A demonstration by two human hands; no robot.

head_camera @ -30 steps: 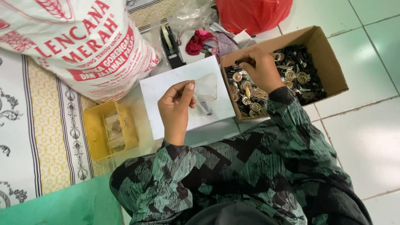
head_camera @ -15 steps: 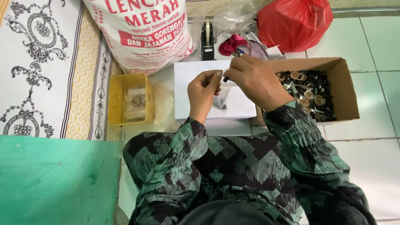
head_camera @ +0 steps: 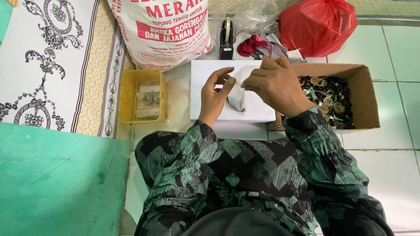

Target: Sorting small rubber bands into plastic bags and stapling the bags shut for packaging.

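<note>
Small clear bag's (head_camera: pixel 238 94) contents too small to tell, white sack (head_camera: pixel 164 30) cut off by top edge

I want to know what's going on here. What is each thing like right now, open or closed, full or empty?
Small clear bag: held by both hands, a few bits inside.
Left hand: pinching the bag.
Right hand: pinching the bag.
Cardboard box: open, holding small metal parts.
Yellow tray: open, filled packets inside.
Red bag: bulging.

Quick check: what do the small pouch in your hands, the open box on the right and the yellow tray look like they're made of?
Small pouch: thin clear plastic film, glossy, creased. Open box: brown cardboard, matte, flaps folded. Yellow tray: likely moulded plastic, translucent, smooth.
</note>
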